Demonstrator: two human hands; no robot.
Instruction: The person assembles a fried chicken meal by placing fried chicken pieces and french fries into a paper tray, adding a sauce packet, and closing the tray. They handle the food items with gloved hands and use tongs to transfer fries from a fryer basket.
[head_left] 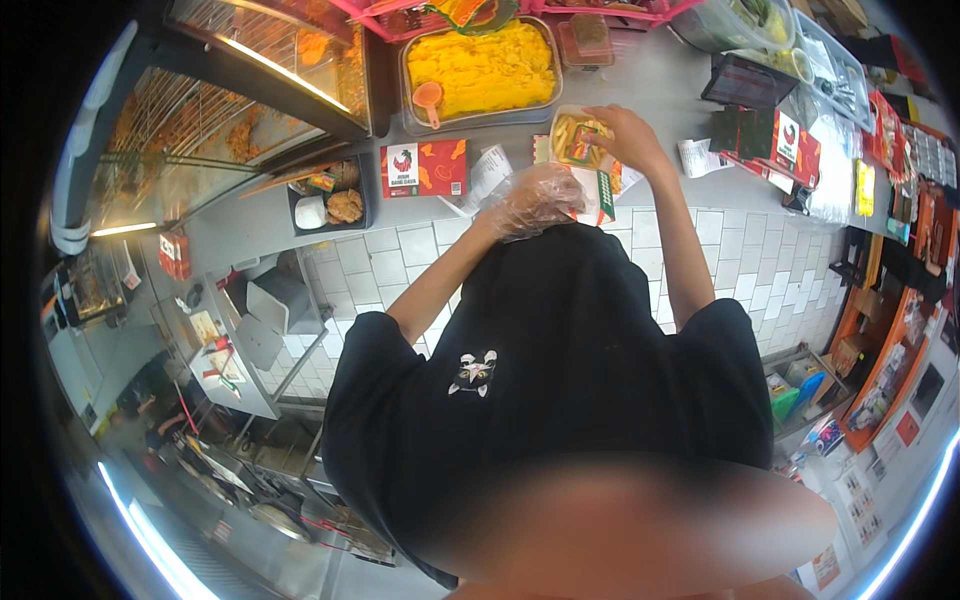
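Observation:
My left hand (540,203), in a clear plastic glove, is curled at the near left side of an open printed food box (605,203). Its fingers close on the box's edge, partly hidden by the glove's glare. Bare, my right hand (630,140) grips the right rim of a small tub of fries (566,132). Colourful sachets (585,143) lie on the fries, beside my right fingertips. The tub stands just beyond the food box, which shows some orange food inside. To the left are a paper receipt (490,178) and a red-and-white printed box (424,168).
A large tray of yellow food (485,72) with an orange scoop (427,98) stands at the back. On the left are a black tray with fried pieces (345,205) and a heated glass cabinet (170,110). Red boxes (795,148) and a dark screen (748,82) stand right.

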